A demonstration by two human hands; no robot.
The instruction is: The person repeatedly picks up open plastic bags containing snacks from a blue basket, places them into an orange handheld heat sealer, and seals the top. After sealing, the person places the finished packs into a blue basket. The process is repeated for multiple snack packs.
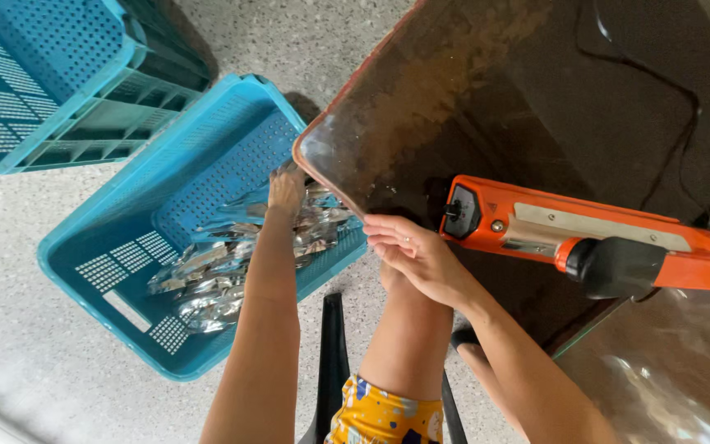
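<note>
My left hand (286, 191) reaches down into a blue plastic crate (108, 271) on the floor, fingers among a heap of shiny silver foil pouches (211, 275); whether it grips one is hidden. My right hand (411, 252) hovers with fingers spread at the edge of a dark brown table (486, 90), just left of an orange heat sealer (585, 238) with a black knob handle. It holds nothing.
A second blue crate (51, 74) stands upside down or tilted at the top left. A black cord (659, 74) runs over the table. My knee and patterned yellow shorts (384, 415) are below, over a black chair frame (332, 362). Speckled grey floor surrounds the crates.
</note>
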